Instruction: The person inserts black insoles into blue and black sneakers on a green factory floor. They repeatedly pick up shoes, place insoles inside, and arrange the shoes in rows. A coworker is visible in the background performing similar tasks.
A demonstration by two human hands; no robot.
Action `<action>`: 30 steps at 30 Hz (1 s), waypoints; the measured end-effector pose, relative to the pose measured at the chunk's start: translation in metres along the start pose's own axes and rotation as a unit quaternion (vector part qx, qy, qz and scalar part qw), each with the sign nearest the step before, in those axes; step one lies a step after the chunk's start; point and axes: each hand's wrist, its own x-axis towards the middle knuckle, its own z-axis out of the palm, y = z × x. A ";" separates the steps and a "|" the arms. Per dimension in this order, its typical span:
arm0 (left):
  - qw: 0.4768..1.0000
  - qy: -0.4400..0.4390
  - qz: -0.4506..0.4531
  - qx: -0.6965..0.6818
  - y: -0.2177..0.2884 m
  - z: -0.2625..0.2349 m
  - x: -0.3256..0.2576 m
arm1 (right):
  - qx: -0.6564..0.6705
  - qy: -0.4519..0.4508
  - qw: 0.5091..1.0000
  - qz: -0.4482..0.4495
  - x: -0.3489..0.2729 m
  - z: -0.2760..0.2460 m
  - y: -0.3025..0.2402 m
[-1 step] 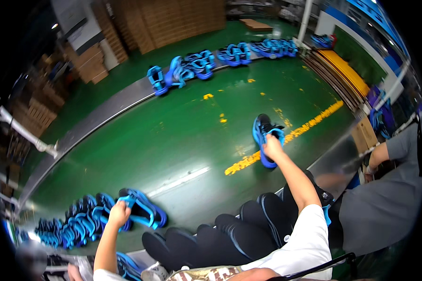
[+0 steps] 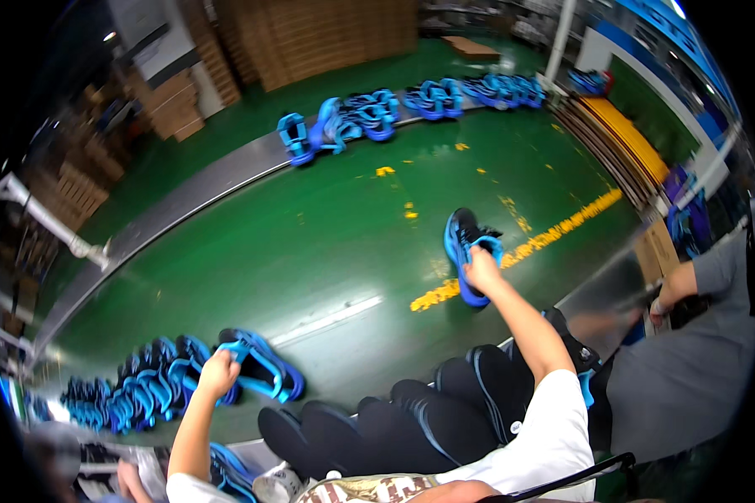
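My right hand grips a blue and black sneaker by its collar, fingers closed and partly hidden inside the opening. The shoe is over the green surface beside a worn yellow line, toe pointing away from me. To the left, my left hand is closed on the light-blue edge of another blue and black sneaker, which is at the near end of a long row of similar sneakers. Whether either held shoe touches the surface, I cannot tell.
Several dark rounded pieces with blue curved lines stand along the near edge. More sneakers line a grey ledge at the far side. A co-worker in a grey shirt is close on my right. Cardboard stacks stand behind.
The whole view has shifted slightly. My right hand and its sneaker have moved a little left, away from the yellow line's far end. My left hand keeps its hold on the other sneaker.
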 end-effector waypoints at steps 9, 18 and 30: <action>0.918 0.166 0.033 -0.360 0.007 0.001 0.001 | 0.028 -0.282 0.912 -0.296 -0.108 0.027 -0.264; 0.931 0.214 -0.109 -0.274 0.013 -0.020 -0.012 | -0.072 -0.283 0.886 -0.361 -0.317 -0.008 -0.321; 0.972 0.171 0.007 0.160 -0.009 0.011 0.018 | -0.067 -0.178 0.939 -0.286 -0.369 -0.001 -0.281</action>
